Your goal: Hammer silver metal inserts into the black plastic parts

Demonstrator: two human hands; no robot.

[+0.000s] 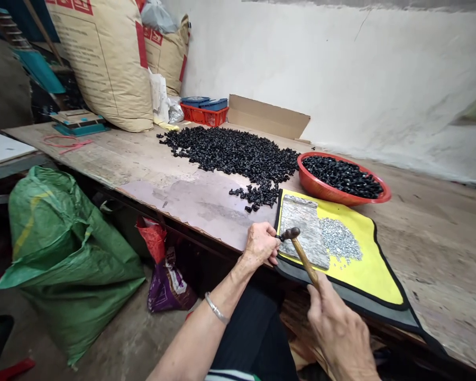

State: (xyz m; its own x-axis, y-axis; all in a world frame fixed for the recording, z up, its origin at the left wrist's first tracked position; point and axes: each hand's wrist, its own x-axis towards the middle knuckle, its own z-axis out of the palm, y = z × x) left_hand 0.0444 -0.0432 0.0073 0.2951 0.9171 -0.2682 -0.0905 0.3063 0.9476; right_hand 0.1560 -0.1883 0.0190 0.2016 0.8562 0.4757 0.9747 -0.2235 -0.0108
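Over a grey speckled stone slab (311, 227), my right hand (339, 333) closes round a wooden-handled hammer (303, 259); my curled left hand's (259, 244) hold is unclear, its fingers at risk should the hammer slip.

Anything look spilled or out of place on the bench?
A small clump of black pieces trails off the main heap toward the yellow mat, and a few silver bits lie loose beside their pile.

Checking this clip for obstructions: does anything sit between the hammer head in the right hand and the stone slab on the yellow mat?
Nothing visible does. The hammer head is right at the edge of the stone slab, and the left hand lies beside the head, off the slab's left edge.
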